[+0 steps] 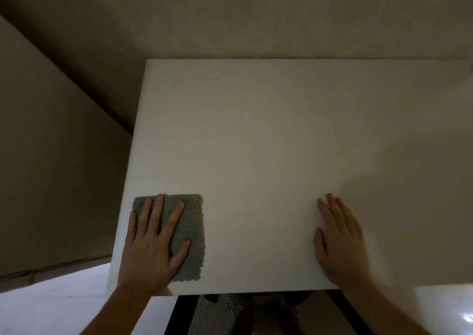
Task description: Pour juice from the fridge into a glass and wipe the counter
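Note:
A grey folded cloth lies flat on the white counter near its front left corner. My left hand rests palm down on the cloth's left half, fingers spread. My right hand lies flat on the bare counter near the front edge, fingers together, holding nothing. No juice, glass or fridge is in view.
A beige wall runs behind the counter, and a slanted wall panel stands to the left. Pale floor shows at the lower left. Below the counter's front edge is a dark frame with mesh.

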